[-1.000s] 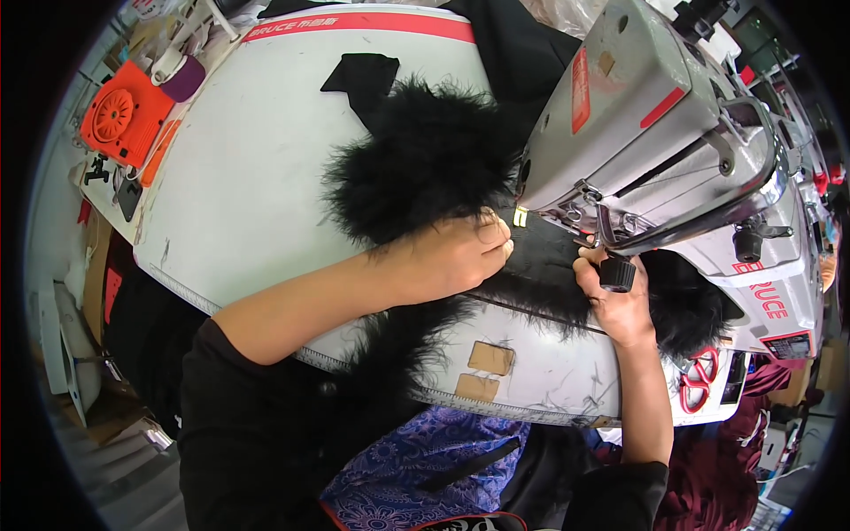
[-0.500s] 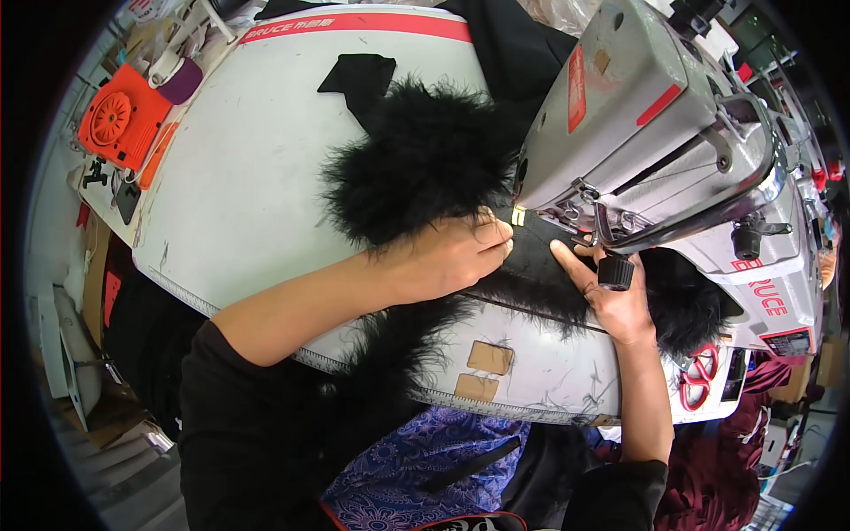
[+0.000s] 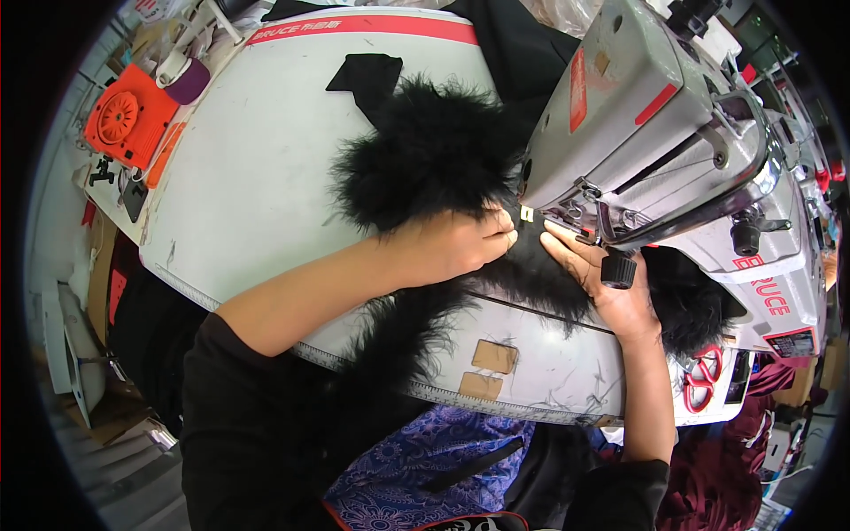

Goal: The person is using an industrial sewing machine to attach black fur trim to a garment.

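Observation:
Black fabric (image 3: 529,257) with a fluffy black feather-like trim (image 3: 429,146) lies under the sewing machine (image 3: 611,115), left of and below its head. My left hand (image 3: 456,243) is closed, its fingertips pinching the fabric's edge just left of the needle area. The fluffy trim bunches above that hand and also trails over the table's near edge below it. My right hand (image 3: 611,283) lies flat on the fabric, fingers stretched toward the presser foot area. A black knob and the metal guard of the machine partly cover this hand. The needle itself is hidden.
Red-handled scissors (image 3: 702,379) lie right of my right forearm. A black fabric piece (image 3: 365,75) rests on the white table (image 3: 257,168). An orange device (image 3: 124,115) and a purple-and-white roll (image 3: 184,80) stand at the far left. Maroon cloth (image 3: 717,460) hangs at lower right.
My right hand's fingers have slid forward and left over the fabric and straightened. My left hand keeps its pinch close to the same place. The whole view has shifted slightly.

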